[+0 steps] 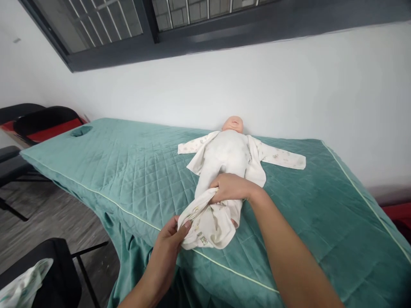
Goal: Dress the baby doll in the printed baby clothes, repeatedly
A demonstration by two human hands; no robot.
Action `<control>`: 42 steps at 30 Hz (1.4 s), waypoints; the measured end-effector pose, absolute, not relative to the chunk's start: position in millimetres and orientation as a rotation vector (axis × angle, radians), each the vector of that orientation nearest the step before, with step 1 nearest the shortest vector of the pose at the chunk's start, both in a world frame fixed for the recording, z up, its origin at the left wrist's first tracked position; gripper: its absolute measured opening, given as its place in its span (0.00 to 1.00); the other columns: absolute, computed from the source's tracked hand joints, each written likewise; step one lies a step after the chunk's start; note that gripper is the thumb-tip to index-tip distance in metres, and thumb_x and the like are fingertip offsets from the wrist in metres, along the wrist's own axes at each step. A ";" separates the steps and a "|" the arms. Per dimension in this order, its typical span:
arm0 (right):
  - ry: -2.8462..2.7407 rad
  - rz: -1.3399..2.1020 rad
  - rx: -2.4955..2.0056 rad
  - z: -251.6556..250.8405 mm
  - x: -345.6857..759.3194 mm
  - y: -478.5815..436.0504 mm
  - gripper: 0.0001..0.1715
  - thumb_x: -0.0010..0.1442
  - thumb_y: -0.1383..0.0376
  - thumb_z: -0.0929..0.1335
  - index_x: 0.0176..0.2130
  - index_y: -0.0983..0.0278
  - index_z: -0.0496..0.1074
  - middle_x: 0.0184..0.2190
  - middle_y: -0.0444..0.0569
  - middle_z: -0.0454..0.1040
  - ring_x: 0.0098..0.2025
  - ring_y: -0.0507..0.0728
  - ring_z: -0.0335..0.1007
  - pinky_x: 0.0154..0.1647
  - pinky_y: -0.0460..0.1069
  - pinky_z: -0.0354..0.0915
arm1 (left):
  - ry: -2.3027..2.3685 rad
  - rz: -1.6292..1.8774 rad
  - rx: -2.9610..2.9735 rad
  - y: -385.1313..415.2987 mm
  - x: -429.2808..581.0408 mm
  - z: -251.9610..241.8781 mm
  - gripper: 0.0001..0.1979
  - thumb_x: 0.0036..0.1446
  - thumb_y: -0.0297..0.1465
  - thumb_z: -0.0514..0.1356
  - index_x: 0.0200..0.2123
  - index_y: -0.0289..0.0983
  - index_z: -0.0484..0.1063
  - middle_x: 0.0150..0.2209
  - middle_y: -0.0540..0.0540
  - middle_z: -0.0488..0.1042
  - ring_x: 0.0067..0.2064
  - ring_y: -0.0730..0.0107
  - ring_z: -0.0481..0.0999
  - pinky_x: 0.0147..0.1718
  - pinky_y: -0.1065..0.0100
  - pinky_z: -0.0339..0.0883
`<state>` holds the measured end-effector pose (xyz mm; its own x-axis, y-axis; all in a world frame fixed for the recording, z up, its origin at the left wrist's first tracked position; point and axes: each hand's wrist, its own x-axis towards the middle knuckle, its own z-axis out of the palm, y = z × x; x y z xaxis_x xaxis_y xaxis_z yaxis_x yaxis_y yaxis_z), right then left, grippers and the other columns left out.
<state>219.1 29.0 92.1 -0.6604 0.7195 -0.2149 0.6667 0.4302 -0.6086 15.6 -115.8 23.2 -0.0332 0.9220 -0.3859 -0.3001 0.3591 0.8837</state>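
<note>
A baby doll (229,149) lies on its back in white clothing, head toward the wall. A printed baby jacket (281,158) hangs open around it, sleeves spread to both sides. White printed baby pants (208,226) are bunched around the doll's lower legs, near the bed's front edge. My left hand (171,237) pinches the edge of the pants between thumb and fingers, at the lower left. Over the doll's legs, my right hand (233,187) is closed on the upper edge of the pants; some of its fingers are hidden in the cloth. The feet are mostly covered.
The doll lies on a bed with a green quilted cover (138,158), which has a face hole (81,131) at its far left. Behind is a white wall (289,85) with a barred window (105,25). Black chairs (48,122) stand left; a nearer one (61,265) holds white cloth-like material (27,282).
</note>
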 end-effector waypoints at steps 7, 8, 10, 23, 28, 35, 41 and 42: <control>-2.586 1.045 -1.225 92.2 220.0 29.3 0.21 0.48 0.48 0.73 0.24 0.62 0.70 0.23 0.41 0.68 0.27 0.52 0.61 0.26 0.48 0.49 | 1.346 1.010 0.873 -100.8 7.3 19.2 0.17 0.53 0.45 0.67 0.33 0.37 0.74 0.30 0.51 0.72 0.31 0.73 0.66 0.29 0.73 0.56; -2.574 1.063 -1.209 92.4 220.4 29.7 0.21 0.48 0.48 0.73 0.24 0.62 0.70 0.23 0.41 0.69 0.27 0.52 0.61 0.26 0.48 0.49 | 1.343 1.000 0.886 -99.1 8.0 19.9 0.17 0.53 0.45 0.67 0.34 0.37 0.74 0.30 0.51 0.71 0.32 0.73 0.66 0.29 0.73 0.56; -2.540 1.108 -1.171 93.0 221.6 30.5 0.19 0.49 0.50 0.73 0.26 0.63 0.71 0.25 0.41 0.70 0.29 0.52 0.63 0.27 0.47 0.50 | 1.315 0.992 0.902 -96.6 10.8 21.8 0.17 0.53 0.45 0.67 0.35 0.37 0.74 0.30 0.51 0.72 0.32 0.71 0.66 0.30 0.72 0.57; -2.445 1.305 -1.014 94.7 233.1 30.2 0.23 0.52 0.46 0.73 0.32 0.63 0.72 0.30 0.42 0.72 0.33 0.54 0.66 0.30 0.46 0.54 | 1.162 1.013 1.162 -61.1 -7.9 20.6 0.20 0.52 0.48 0.67 0.34 0.35 0.73 0.29 0.50 0.71 0.31 0.70 0.66 0.30 0.71 0.60; -2.473 1.278 -1.032 94.5 233.1 30.2 0.25 0.50 0.45 0.74 0.35 0.63 0.74 0.32 0.44 0.74 0.34 0.55 0.68 0.31 0.46 0.56 | 1.134 1.029 1.160 -40.5 -17.0 15.7 0.21 0.50 0.47 0.68 0.36 0.35 0.74 0.29 0.50 0.72 0.29 0.71 0.66 0.29 0.71 0.59; -2.419 1.277 -1.094 94.3 230.1 28.5 0.26 0.49 0.50 0.75 0.44 0.62 0.76 0.40 0.45 0.80 0.41 0.60 0.74 0.37 0.48 0.63 | 1.102 1.140 1.134 -11.0 -14.9 10.0 0.20 0.51 0.45 0.68 0.38 0.35 0.74 0.28 0.51 0.72 0.28 0.73 0.66 0.27 0.72 0.58; -2.392 1.298 -1.083 95.9 229.6 28.4 0.25 0.49 0.51 0.76 0.44 0.61 0.77 0.42 0.46 0.80 0.45 0.62 0.75 0.41 0.50 0.66 | 1.069 1.205 1.139 2.6 -5.2 18.0 0.20 0.50 0.45 0.69 0.35 0.35 0.72 0.28 0.52 0.70 0.29 0.73 0.66 0.29 0.71 0.59; -2.389 1.306 -1.076 96.1 229.5 28.4 0.24 0.50 0.52 0.76 0.44 0.60 0.77 0.43 0.45 0.80 0.45 0.62 0.75 0.41 0.50 0.66 | 1.065 1.225 1.146 3.5 -3.5 18.7 0.19 0.49 0.45 0.69 0.34 0.35 0.72 0.28 0.52 0.70 0.29 0.73 0.66 0.30 0.71 0.60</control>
<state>229.5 28.4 96.1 -0.7101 0.6878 -0.1504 0.4979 0.3395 -0.7980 -3.5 3.5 18.7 0.0630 0.9980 0.0090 -0.1301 -0.0007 0.9915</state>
